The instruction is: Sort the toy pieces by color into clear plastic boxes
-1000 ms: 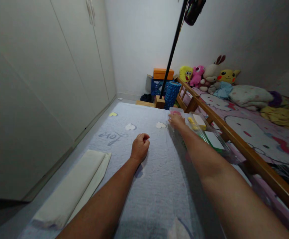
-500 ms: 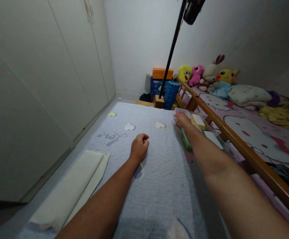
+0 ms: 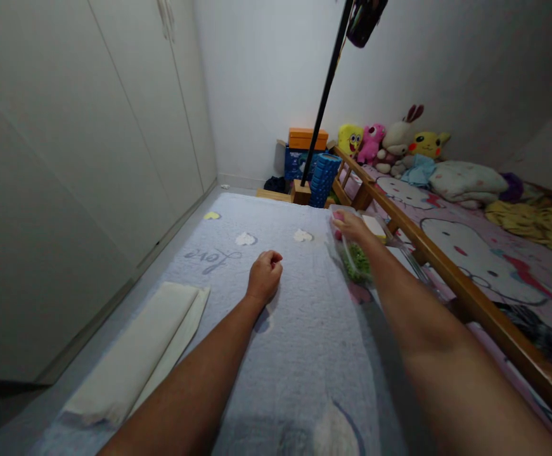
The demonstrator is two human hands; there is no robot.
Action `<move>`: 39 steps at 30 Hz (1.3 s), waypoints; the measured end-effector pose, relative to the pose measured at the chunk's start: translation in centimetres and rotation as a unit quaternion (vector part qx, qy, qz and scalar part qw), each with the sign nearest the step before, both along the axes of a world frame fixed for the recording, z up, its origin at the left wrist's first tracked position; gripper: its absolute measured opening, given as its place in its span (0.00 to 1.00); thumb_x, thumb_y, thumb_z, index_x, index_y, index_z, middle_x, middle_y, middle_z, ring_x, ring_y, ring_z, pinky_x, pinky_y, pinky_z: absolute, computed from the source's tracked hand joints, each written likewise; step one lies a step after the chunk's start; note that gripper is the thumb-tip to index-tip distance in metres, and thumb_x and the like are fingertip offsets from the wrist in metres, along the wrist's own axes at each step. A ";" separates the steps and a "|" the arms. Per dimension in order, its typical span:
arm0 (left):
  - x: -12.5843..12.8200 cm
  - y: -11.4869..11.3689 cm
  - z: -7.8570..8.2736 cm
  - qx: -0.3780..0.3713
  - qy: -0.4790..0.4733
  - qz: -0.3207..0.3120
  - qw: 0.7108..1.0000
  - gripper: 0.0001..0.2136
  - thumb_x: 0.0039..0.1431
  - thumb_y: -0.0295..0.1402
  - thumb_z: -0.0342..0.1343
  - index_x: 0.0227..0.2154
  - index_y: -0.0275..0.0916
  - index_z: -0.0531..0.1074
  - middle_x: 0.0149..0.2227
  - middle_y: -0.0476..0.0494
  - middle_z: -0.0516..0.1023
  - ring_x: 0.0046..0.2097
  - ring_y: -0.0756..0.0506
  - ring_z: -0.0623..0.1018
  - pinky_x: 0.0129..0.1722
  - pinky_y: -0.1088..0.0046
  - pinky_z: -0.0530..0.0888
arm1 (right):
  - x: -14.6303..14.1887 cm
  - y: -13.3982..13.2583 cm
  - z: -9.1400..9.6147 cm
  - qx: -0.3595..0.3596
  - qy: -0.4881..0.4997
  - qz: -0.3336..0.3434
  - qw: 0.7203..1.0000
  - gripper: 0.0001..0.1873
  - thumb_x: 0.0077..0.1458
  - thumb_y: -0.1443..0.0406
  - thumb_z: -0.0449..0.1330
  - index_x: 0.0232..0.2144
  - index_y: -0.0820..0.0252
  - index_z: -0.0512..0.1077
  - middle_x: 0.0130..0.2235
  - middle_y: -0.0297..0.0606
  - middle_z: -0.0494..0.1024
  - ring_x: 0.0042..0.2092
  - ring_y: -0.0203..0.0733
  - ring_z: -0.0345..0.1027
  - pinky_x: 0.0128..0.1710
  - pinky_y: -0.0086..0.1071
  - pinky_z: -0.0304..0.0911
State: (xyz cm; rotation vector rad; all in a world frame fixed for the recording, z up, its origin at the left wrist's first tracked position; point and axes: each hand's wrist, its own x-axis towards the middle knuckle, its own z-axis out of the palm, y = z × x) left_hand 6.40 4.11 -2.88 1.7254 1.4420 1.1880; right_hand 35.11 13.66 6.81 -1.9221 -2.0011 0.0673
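Left arm [image 3: 199, 373]: one, bare, entering at the bottom edge left of centre and slanting up and rightward to mid-frame. Left wrist [image 3: 255, 299]: nearly in line with the forearm. Left hand [image 3: 263, 277]: just below frame centre, loosely fisted, fingers curled inward, thumb side toward the right, back of the hand toward the left.

Right arm [image 3: 418, 323]: one, bare, entering at the lower right corner, stretched long up and leftward, blurred in its nearer part. Right hand [image 3: 350, 226]: right of centre at mid-height, farther up the frame than the left, fingers pointing left; fingertip closure unclear.
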 end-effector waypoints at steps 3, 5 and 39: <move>-0.1 0.1 -0.1 0.001 -0.001 0.001 1.000 0.07 0.55 0.25 0.52 0.34 0.38 0.75 0.36 0.43 0.78 0.40 0.44 0.77 0.45 0.66 0.73 | -0.8 -2.7 0.0 0.003 0.033 0.015 0.999 0.26 0.62 0.63 0.56 0.60 0.69 0.71 0.58 0.55 0.77 0.57 0.53 0.71 0.59 0.44 0.64; -0.1 0.1 -0.1 0.001 -0.002 0.000 1.000 0.07 0.55 0.25 0.52 0.34 0.38 0.75 0.37 0.43 0.78 0.40 0.43 0.77 0.46 0.66 0.73 | -1.7 -5.2 -0.5 0.019 0.047 0.033 0.998 0.27 0.61 0.64 0.57 0.60 0.69 0.71 0.61 0.57 0.75 0.61 0.53 0.69 0.63 0.46 0.61; 0.2 -0.4 0.4 0.004 0.133 -0.016 0.991 0.10 0.56 0.27 0.51 0.37 0.39 0.77 0.41 0.41 0.79 0.44 0.42 0.78 0.49 0.66 0.72 | 1.0 -27.3 -4.3 0.022 -0.149 -0.273 0.950 0.23 0.60 0.67 0.58 0.57 0.56 0.74 0.56 0.51 0.73 0.52 0.57 0.62 0.47 0.46 0.58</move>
